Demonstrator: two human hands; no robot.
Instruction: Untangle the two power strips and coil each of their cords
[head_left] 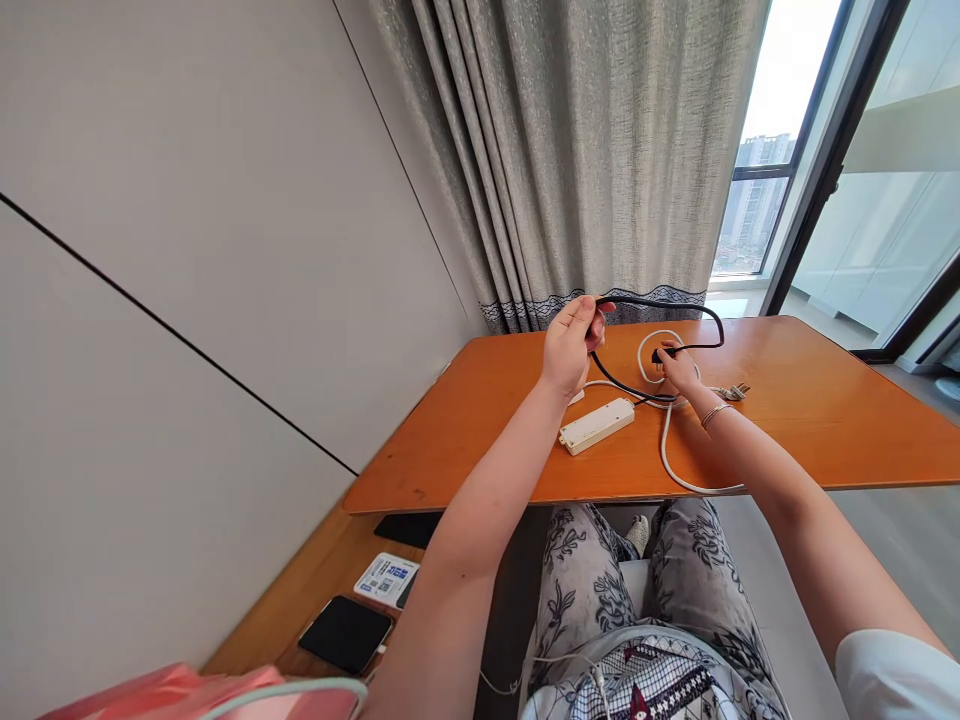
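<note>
My left hand (574, 340) is closed around a black cable (660, 303), holding a stretch of it above the table. The cable loops over to the right and ends in a black plug (661, 356). My right hand (679, 368) grips that plug close to the tabletop. Below my hands lies a white power strip (598, 427), its face turned away. A white cord (666, 455) curls on the table around and under my right hand. Just right of my right wrist sits a plug with metal prongs (736, 392).
The orange-brown wooden table (825, 430) spans in front of my knees. A grey curtain (600, 150) hangs behind it, with a window (772, 150) at the right. On a lower ledge at the left are a dark phone (346, 634) and a printed white card (385, 578).
</note>
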